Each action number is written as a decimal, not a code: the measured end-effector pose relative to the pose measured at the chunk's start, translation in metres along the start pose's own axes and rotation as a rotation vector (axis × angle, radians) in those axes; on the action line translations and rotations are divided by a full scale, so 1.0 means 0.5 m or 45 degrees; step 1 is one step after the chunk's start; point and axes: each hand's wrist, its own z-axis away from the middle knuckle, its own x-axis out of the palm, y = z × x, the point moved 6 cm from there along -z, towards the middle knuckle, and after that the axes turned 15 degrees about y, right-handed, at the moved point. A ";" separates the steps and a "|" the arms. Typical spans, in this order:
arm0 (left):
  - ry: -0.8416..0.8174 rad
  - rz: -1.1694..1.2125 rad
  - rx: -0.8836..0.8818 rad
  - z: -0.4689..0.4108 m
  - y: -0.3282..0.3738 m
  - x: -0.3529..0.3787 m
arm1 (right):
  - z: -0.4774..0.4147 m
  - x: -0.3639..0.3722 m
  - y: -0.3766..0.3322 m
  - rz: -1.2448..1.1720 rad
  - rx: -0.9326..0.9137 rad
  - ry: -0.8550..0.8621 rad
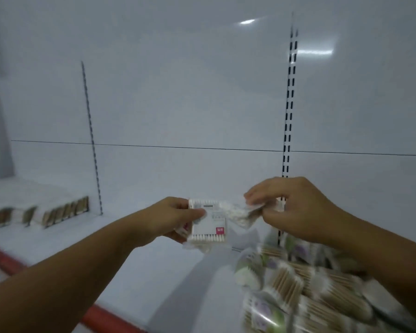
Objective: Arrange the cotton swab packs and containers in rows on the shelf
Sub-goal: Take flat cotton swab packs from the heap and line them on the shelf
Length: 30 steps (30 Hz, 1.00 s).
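My left hand (171, 219) grips a flat cotton swab pack (210, 227) with a white label and a pink corner mark, held above the white shelf (135, 236). My right hand (296, 210) pinches a second, blurred swab pack (244, 212) just right of the first, and the two packs touch or overlap. A loose heap of swab packs (305, 287) with wooden sticks and green and purple print lies on the shelf at the lower right, under my right forearm. A row of swab packs (63, 211) stands on the shelf at the far left.
The shelf's white back panel (190, 104) has two slotted uprights, one at the left (91, 140) and one at the right (289, 104). A red front rail (10, 260) runs along the shelf's near edge at the lower left.
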 end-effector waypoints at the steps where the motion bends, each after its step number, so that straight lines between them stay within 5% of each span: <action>1: 0.032 0.050 -0.009 0.008 -0.018 -0.032 | -0.007 0.051 -0.038 0.020 -0.166 0.000; 4: 0.128 0.234 -0.074 0.035 -0.081 -0.129 | -0.029 0.196 -0.108 0.076 -0.456 -0.036; 10: 0.231 0.454 -0.211 0.074 -0.213 -0.294 | -0.078 0.417 -0.187 -0.005 -0.555 0.042; 14: 0.466 0.564 -0.222 0.070 -0.291 -0.395 | -0.133 0.537 -0.166 -0.247 -0.099 0.018; 18: 0.587 0.612 -0.240 0.048 -0.374 -0.478 | -0.183 0.703 -0.145 -0.596 0.402 -0.284; 27: 0.893 0.540 -0.299 -0.037 -0.541 -0.745 | -0.319 1.076 -0.143 -0.868 0.651 -0.435; 30: 1.113 0.434 -0.250 -0.047 -0.575 -0.871 | -0.376 1.171 -0.137 -0.955 0.670 -0.320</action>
